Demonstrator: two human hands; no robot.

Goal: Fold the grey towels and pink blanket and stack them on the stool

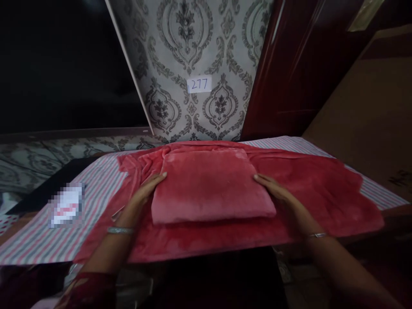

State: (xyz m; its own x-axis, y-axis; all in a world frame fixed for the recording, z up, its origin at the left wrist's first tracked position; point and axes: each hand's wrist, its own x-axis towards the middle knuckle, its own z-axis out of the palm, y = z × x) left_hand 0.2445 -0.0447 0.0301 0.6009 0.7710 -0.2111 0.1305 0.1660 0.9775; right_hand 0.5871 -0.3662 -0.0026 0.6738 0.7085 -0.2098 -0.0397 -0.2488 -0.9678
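My left hand point(150, 187) is at the left side of a folded red blanket point(214, 184), fingertip right at its edge. My right hand point(271, 187) mirrors it on the right side. Both hands stretched out, not balled up; most fingers hidden, so can't tell how far open they are or whether they grip the blanket or just press its sides. Folded blanket sits flat between them, a neat, thick block with a rounded near edge. It lies on a bigger red cloth point(322, 193), spread wide, wrinkled at left. Small pale tag point(118, 213) on that cloth beside my left wrist. Under it all, a striped sheet point(96, 189), showing left and right. Blurred-out white item point(66, 206) on the sheet, left. Bracelet point(120, 230) on my left wrist, thin bangle point(317, 235) on my right. Behind: patterned wallpaper point(185, 47), paper label point(199, 83) reading 277. Black screen point(61, 64) upper left, dark red door point(289, 64) upper right, cardboard box point(370, 124) far right.
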